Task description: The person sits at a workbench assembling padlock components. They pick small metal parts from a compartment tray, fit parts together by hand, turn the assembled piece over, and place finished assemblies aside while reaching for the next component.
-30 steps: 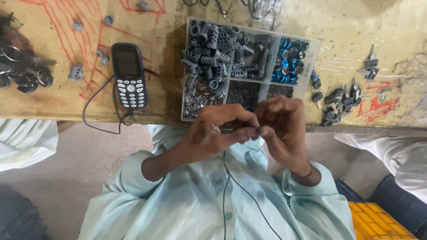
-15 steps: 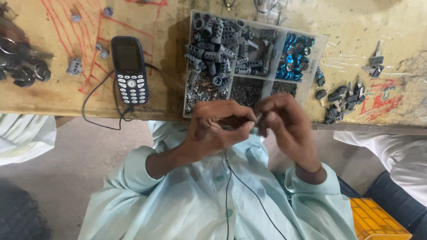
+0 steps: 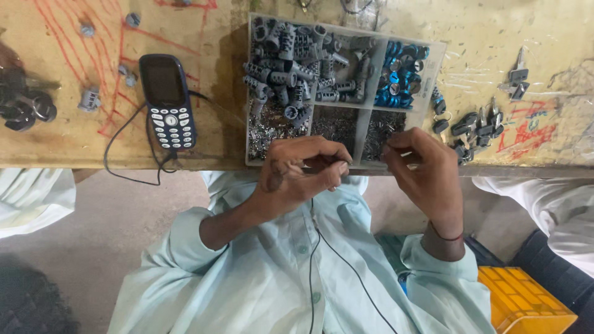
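Curling inward at the near edge of the surface (image 3: 80, 139), the left hand (image 3: 297, 176) is pressing its fingers (image 3: 322, 151) together around a small part; the part is too hidden to identify. The right hand (image 3: 424, 176) is sitting just beside it, with fingers pinched over the front rim of the clear compartment tray (image 3: 436, 68); whether they are gripping anything cannot be told. Directly beyond both hands, the tray's near compartments are holding fine metal pins (image 3: 337, 124). Its large rear compartment is holding grey lock cylinders (image 3: 297, 52), and the right rear compartment is holding blue rings (image 3: 399, 71). Left of the tray, a dark keypad phone (image 3: 167, 99) is lying face up with a black cable (image 3: 120, 151) trailing from it. Right of the tray, dark-headed keys (image 3: 476, 127) are lying loose.
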